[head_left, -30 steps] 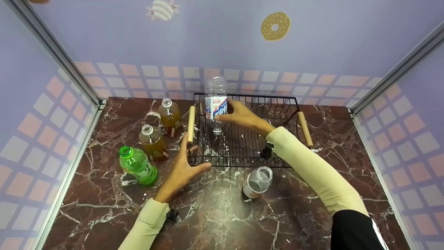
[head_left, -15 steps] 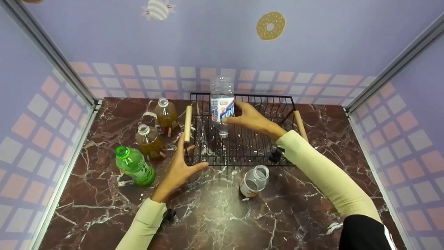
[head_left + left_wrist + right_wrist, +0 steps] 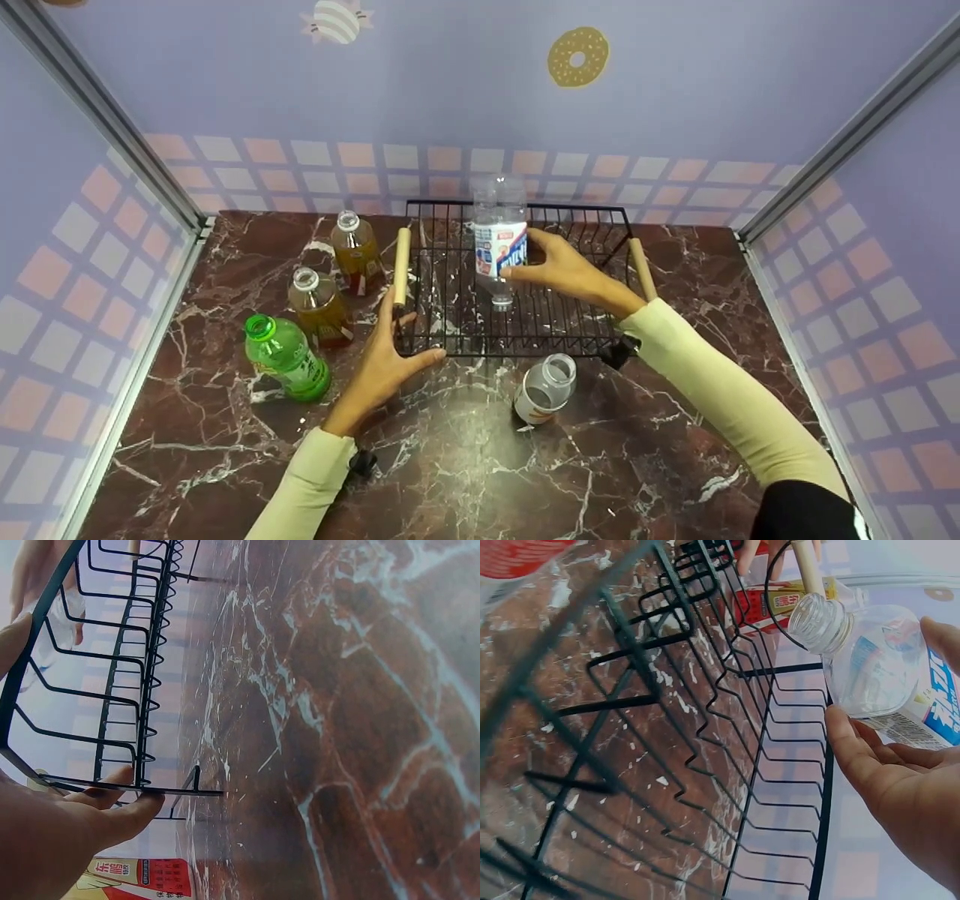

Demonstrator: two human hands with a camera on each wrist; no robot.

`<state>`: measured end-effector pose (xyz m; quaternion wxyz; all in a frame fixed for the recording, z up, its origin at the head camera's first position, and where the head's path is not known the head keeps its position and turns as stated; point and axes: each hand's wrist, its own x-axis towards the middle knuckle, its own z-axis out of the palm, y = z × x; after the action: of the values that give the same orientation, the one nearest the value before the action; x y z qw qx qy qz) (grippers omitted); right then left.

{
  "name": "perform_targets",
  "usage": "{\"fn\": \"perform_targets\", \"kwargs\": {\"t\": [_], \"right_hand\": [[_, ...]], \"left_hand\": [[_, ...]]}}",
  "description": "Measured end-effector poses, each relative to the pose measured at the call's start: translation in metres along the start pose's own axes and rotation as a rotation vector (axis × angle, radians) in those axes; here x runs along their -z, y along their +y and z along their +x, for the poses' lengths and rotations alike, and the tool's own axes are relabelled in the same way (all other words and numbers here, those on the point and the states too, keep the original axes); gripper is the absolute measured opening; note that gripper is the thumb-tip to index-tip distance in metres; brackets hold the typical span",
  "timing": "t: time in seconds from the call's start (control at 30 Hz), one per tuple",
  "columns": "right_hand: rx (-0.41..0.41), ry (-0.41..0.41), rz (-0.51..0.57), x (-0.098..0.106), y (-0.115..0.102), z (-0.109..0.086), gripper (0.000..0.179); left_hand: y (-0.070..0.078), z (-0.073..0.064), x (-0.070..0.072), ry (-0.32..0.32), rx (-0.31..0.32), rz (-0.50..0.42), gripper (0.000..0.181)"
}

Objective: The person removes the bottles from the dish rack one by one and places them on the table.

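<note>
In the head view my right hand (image 3: pixel 574 271) grips a clear plastic bottle (image 3: pixel 501 247) by its white-and-blue label. The bottle is held neck down over the black wire rack (image 3: pixel 525 351); its uncapped, threaded neck (image 3: pixel 821 624) shows in the right wrist view. Whether the neck touches the wires, I cannot tell. My left hand (image 3: pixel 382 367) holds the rack's front left corner, below a wooden handle (image 3: pixel 402 266). In the left wrist view the thumb lies on the front rail, and fingers (image 3: pixel 124 821) reach onto the side wires.
Left of the rack stand a green bottle (image 3: pixel 289 360) and two amber bottles (image 3: pixel 321 307), (image 3: pixel 356 251), all uncapped. Another clear bottle (image 3: pixel 546 390) stands before the rack. A second wooden handle (image 3: pixel 642 268) is on its right side. Patterned walls enclose the marble table (image 3: pixel 450 480).
My right hand has moved right and slightly toward the near side with the upside-down bottle, over the rack. The left hand stays at the rack's corner. The whole view has shifted slightly.
</note>
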<state>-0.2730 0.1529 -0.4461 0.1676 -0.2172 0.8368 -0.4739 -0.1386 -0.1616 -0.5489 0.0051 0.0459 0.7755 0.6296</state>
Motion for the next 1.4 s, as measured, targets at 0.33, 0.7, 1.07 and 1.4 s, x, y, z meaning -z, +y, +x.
{"fn": "perform_targets", "kwargs": {"t": [0.33,0.7,1.07,1.4], "right_hand": [[0.0,0.035,-0.007,0.007,0.006,-0.023,0.094],[-0.038,0.053,-0.018,0.013,0.01,-0.045,0.098],[-0.033,0.087,-0.009,0.018,0.014,-0.061,0.093],[-0.032,0.124,0.04,0.023,0.013,-0.068,0.086]], "left_hand": [[-0.001,0.001,-0.001,0.003,0.015,-0.012,0.136],[-0.002,0.001,0.0,-0.005,0.005,-0.024,0.135],[-0.001,0.0,0.0,-0.004,0.012,-0.027,0.134],[-0.002,0.0,0.0,-0.009,0.012,-0.033,0.134]]}}
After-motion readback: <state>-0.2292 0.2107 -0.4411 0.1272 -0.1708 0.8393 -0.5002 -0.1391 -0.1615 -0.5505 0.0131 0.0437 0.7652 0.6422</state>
